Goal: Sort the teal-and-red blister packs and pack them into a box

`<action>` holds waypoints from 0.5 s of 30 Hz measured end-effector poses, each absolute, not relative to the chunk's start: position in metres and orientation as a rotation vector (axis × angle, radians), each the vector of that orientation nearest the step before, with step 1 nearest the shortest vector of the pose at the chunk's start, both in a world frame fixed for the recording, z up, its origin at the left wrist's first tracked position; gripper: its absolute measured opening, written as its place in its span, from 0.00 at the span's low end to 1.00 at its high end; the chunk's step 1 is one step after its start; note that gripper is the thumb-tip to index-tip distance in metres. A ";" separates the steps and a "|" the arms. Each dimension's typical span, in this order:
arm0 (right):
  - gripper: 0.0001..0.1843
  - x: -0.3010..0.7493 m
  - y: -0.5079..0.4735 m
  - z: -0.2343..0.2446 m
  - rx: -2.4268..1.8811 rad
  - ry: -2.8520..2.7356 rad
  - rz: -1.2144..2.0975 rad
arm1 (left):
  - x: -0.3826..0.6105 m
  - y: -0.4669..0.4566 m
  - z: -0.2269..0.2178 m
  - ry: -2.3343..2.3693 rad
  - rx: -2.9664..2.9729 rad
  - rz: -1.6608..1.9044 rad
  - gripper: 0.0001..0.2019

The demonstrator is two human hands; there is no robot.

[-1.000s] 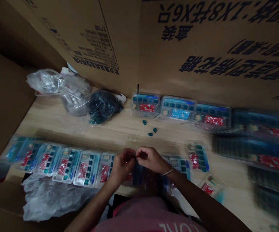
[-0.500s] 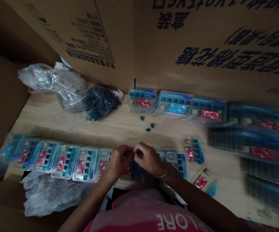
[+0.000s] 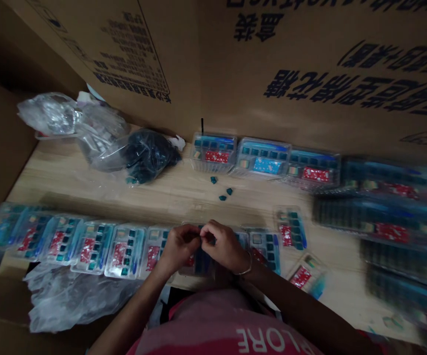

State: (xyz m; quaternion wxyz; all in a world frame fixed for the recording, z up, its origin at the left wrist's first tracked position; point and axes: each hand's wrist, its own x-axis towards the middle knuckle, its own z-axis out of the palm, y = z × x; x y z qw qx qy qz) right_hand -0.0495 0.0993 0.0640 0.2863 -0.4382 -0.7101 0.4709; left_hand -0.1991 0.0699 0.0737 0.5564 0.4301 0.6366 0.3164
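My left hand [image 3: 177, 245] and my right hand [image 3: 224, 246] meet at the fingertips over the near row of boxes. Both are closed in a pinch; what they hold, if anything, is too small and dark to make out. Below them lie clear plastic boxes, partly hidden by my hands, such as this clear box [image 3: 126, 250] with dark teal pieces, a red printed packet and a blue stick. Just beyond my fingers, three loose pieces lie on the wooden table: a teal piece [image 3: 213, 180], a second teal piece [image 3: 229, 191] and a third teal piece [image 3: 222, 197].
Filled boxes [image 3: 263, 157] line the back against a large cardboard carton [image 3: 231, 88]. Blurred stacks of boxes [image 3: 391, 231] stand at the right. A dark plastic bag [image 3: 149, 155] and a clear bag [image 3: 51, 116] sit at back left. A tilted box [image 3: 305, 276] lies at right front.
The whole view has shifted slightly, so things appear a little further left. My hands stay pinched together in nearly the same place, with the fingers slightly moved.
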 end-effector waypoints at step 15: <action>0.06 -0.045 0.108 0.057 -1.113 -1.826 1.323 | -0.191 0.081 0.072 1.564 0.933 0.800 0.05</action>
